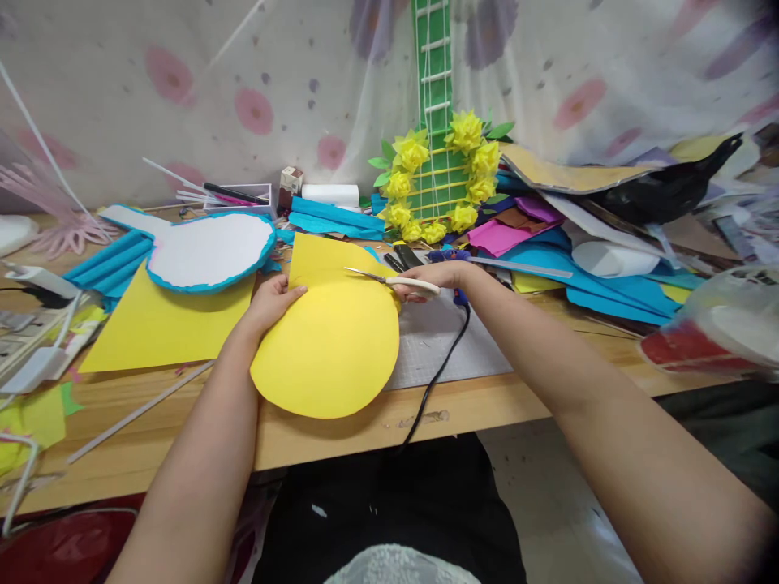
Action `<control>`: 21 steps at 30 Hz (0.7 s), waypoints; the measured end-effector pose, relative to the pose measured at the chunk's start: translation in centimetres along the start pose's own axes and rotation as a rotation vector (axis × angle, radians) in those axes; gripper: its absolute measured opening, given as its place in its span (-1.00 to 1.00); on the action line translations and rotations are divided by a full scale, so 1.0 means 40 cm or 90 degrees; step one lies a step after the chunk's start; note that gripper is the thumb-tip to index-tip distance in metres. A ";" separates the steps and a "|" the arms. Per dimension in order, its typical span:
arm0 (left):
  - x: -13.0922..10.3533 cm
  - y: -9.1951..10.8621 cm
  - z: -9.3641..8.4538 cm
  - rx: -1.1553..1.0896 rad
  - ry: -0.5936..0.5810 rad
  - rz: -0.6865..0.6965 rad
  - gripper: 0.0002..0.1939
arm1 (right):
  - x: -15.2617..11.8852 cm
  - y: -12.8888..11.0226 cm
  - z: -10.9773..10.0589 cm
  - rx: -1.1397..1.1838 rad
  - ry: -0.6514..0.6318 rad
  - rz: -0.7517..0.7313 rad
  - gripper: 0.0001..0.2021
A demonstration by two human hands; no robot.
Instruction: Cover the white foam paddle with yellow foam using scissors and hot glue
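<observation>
A sheet of yellow paper (329,349), its near part cut to a rounded outline, is held up over the table edge. My left hand (273,298) grips its left side, thumb on top. In my right hand (438,280) is a pair of scissors (417,285) with whitish handles; the blades lie over the far part of the paper, pointing left. Fingers of the right hand are partly hidden behind the handles. Left of the paper rests a white guitar-shaped cutout (210,250) with a blue edge, on top of another yellow sheet (164,328).
A green paper guitar (433,122) with yellow flowers stands at the back. Blue paper (541,268) and other sheets pile up at right, near a clear plastic tub (718,324). A black cord (441,369) hangs over the front edge. A grey cutting mat (475,353) lies beneath.
</observation>
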State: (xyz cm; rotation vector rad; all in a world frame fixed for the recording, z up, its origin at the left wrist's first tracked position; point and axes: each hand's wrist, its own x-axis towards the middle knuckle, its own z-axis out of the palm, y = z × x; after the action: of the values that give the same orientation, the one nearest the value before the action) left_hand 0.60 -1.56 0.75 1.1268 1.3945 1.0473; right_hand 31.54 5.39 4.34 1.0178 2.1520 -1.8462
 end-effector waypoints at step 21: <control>-0.005 0.006 0.000 0.007 -0.009 -0.012 -0.61 | 0.004 0.010 -0.014 -0.034 0.093 0.041 -0.51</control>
State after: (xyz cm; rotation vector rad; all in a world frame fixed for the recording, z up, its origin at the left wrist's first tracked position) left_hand 0.63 -1.70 1.04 1.1248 1.3982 1.0168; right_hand 31.81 5.97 4.04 1.2310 2.2057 -1.7270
